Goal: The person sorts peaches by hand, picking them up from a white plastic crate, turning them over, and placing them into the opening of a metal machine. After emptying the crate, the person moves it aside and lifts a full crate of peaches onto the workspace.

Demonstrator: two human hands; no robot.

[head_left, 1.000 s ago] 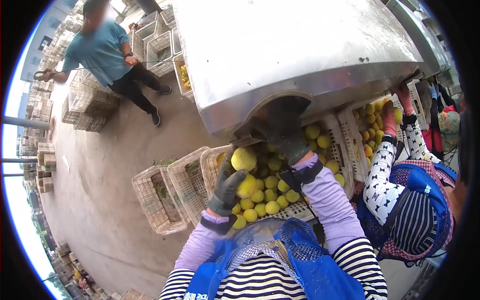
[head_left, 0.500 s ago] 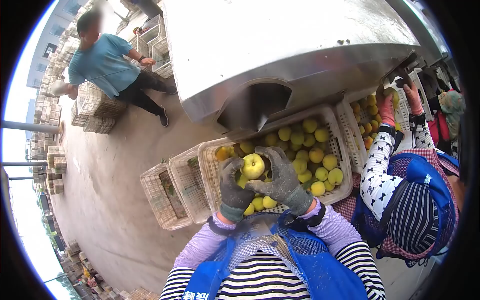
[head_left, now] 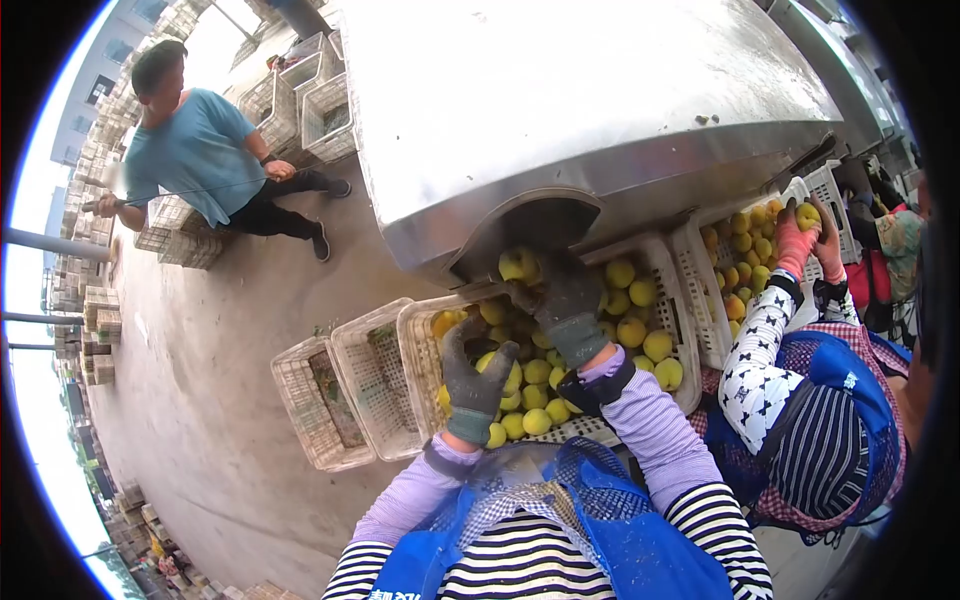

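Note:
My right hand (head_left: 572, 305), in a dark grey glove, grips a yellow peach (head_left: 518, 265) at the mouth of the metal chute (head_left: 530, 225). Below and to the left, my left hand (head_left: 474, 378), gloved alike, hovers over the peaches with thumb and fingers apart. It appears to hold nothing, though peaches lie close behind its fingers. Both hands are above a white plastic crate (head_left: 412, 372) that holds many yellow and yellow-orange peaches (head_left: 536, 421).
Two more white crates (head_left: 345, 372) (head_left: 290, 385) stand left of mine. On the right, a co-worker (head_left: 800, 400) in pink gloves holds a peach over another crate (head_left: 700, 295). A person in a blue shirt (head_left: 195, 150) stands back left by stacked crates (head_left: 180, 235). A metal machine (head_left: 590, 90) overhangs the crates.
My hands have moved apart: the right one up to the chute with a peach, the left one slightly down. The co-worker's hands now hold a peach higher up.

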